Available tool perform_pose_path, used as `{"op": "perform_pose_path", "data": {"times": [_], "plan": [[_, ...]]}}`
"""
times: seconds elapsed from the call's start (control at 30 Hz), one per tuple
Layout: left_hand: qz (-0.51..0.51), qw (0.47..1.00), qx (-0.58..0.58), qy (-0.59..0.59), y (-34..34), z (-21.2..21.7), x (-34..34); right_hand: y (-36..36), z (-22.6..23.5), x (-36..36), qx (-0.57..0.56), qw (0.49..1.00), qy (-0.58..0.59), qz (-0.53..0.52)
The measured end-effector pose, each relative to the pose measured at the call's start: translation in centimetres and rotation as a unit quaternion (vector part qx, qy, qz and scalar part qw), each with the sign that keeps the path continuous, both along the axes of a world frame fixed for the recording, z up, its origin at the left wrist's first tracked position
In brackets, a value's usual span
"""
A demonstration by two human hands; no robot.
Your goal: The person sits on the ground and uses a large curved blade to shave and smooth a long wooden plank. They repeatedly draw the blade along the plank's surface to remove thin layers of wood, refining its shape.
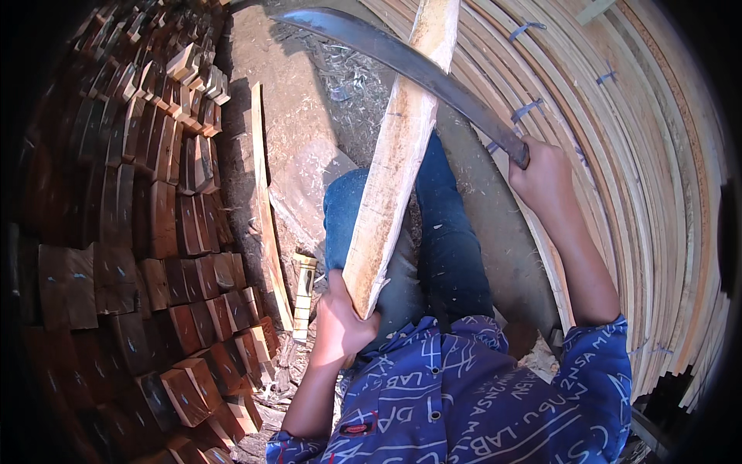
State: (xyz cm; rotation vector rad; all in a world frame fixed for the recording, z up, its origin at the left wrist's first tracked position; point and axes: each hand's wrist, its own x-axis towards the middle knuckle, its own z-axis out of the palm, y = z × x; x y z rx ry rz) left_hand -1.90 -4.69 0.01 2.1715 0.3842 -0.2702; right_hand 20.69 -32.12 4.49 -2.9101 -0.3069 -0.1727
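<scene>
My left hand (338, 321) is closed round the near end of a pale wooden plank (394, 166), which slants up and away from my lap past my knees. One long edge of the plank looks rough and freshly cut. In my right hand (541, 176) is the handle end of a long curved machete (379, 48). Its dark blade lies across the upper part of the plank, with the tip pointing to the far left. Whether the edge touches the wood I cannot tell.
Stacked dark wooden blocks (162, 220) rise along the left. Bundles of long pale strips (618, 155) tied with blue bands fill the right. A thin wooden strip (263, 201) and a short yellowish piece (304, 298) lie on the ground (270, 46), which has scattered shavings.
</scene>
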Motion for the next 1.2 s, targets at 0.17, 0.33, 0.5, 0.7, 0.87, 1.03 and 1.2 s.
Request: {"op": "perform_pose_path", "data": {"times": [0.17, 0.33, 0.5, 0.7, 0.87, 1.03, 1.2], "plan": [[-0.003, 1.000, -0.012, 0.025, -0.1, 0.4, 0.6, 4.2, -0.7, -5.4, 0.027, 0.981, 0.059, 0.180], [-0.019, 0.995, -0.097, -0.029, 1.5, 0.8, 0.3, 2.5, -0.8, -0.4, 0.044, 0.981, -0.069, 0.178], [-0.011, 0.998, -0.053, 0.009, 0.6, 0.7, 0.6, -1.1, -0.4, 2.4, 0.022, 1.000, -0.010, 0.004], [-0.051, 0.991, -0.122, 0.033, 1.2, 0.6, 1.0, 3.1, -0.6, -4.5, 0.074, 0.987, 0.032, 0.138], [-0.079, 0.983, -0.161, 0.028, 2.1, 1.1, 0.9, 4.1, -1.1, -2.7, 0.078, 0.963, -0.061, 0.252], [-0.071, 0.982, -0.136, 0.107, 1.0, 2.6, 2.3, -2.9, -2.1, 4.5, 0.063, 0.998, -0.007, -0.020], [-0.072, 0.981, -0.156, 0.091, 1.5, 1.7, 1.6, -0.4, -0.4, -0.6, 0.081, 0.996, 0.014, -0.029]]}}
